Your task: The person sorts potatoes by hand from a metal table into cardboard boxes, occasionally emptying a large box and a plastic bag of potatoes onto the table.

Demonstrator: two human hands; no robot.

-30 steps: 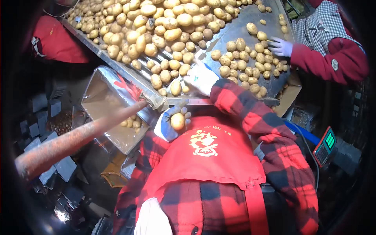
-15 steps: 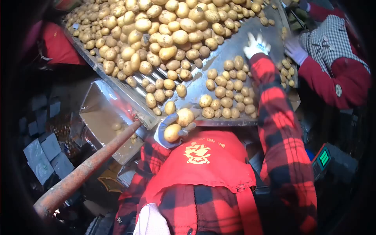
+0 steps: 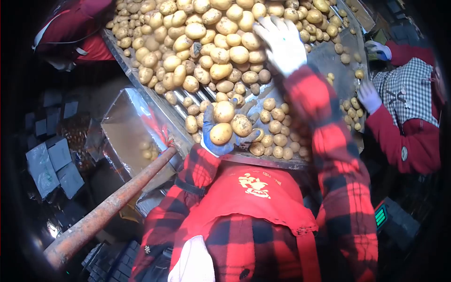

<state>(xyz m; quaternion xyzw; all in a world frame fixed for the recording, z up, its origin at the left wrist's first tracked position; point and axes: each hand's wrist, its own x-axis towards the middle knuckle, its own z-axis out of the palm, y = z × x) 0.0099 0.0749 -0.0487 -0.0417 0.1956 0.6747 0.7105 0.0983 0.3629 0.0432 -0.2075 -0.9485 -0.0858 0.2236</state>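
My left hand (image 3: 217, 147), in a blue and white glove, is palm up near the front edge of the sorting table. Its fingers curl around three potatoes (image 3: 221, 133), two yellow and clean, one browner and speckled. Farther forward, my right hand (image 3: 284, 46) in a white glove reaches over the large potato pile (image 3: 220, 55). Its fingers are stretched out and touch potatoes at the pile's right side; what lies under the palm is hidden. Between my arms, smaller potatoes (image 3: 278, 127) lie grouped on the metal surface, partly behind my right sleeve.
A rusty pole (image 3: 112, 202) slants up to the table's left corner. Beside it stands a plastic-lined box (image 3: 124, 141) with a few potatoes. At right, a co-worker's gloved hand (image 3: 369, 97) is near another potato group (image 3: 352, 112). Another person (image 3: 70, 35) is at upper left.
My right hand has moved from the metal surface leftward and forward onto the pile. My left hand now holds three potatoes instead of two and has moved over the table edge. The view has shifted.
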